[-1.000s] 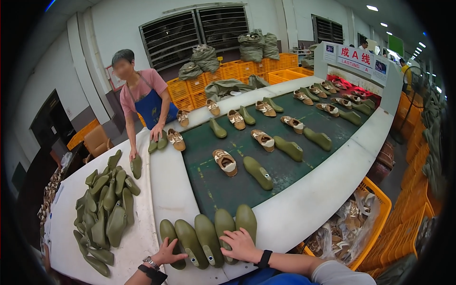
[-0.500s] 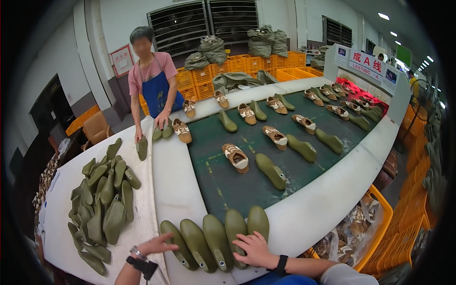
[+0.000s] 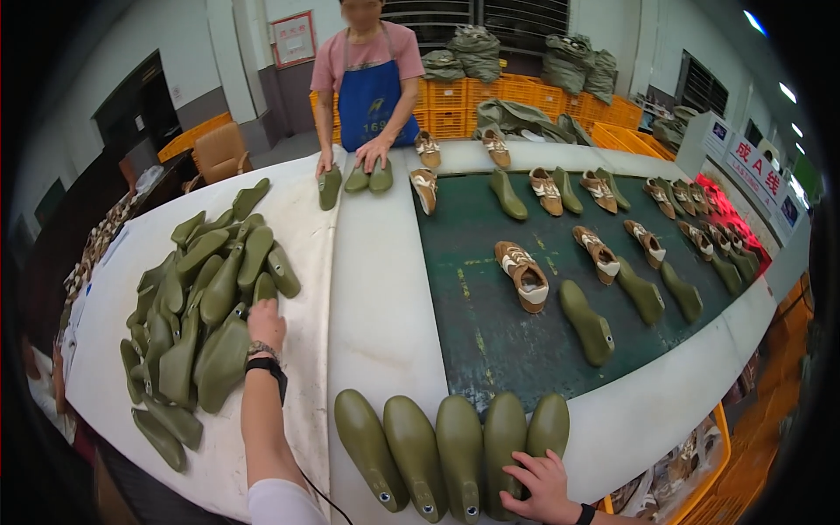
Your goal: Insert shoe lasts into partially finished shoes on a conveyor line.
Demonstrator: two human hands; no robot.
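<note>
A heap of olive-green shoe lasts [image 3: 179, 359] lies on the white cloth to my left. My left hand [image 3: 268, 324] reaches to the heap's right side, its fingers closed around one shoe last [image 3: 264, 288]. At the near edge, several lasts stand side by side in a row, among them a last [image 3: 458, 437] in the middle. On the right end of that row rests my right hand [image 3: 538, 486], fingers spread over the fourth last [image 3: 505, 429] and beside the end last [image 3: 549, 425]. It touches them without gripping.
A green conveyor belt [image 3: 490, 350] carries brown-and-white shoes [image 3: 522, 276] and lasts [image 3: 586, 322]. Across the table a person in a blue apron [image 3: 378, 105] has both hands on lasts. Orange crates [image 3: 446, 94] line the back; an orange bin [image 3: 722, 446] holds bagged shoes at right.
My left hand has moved from the row's left end to the heap and taken hold of a last. My right hand stays on the row. The view has shifted left.
</note>
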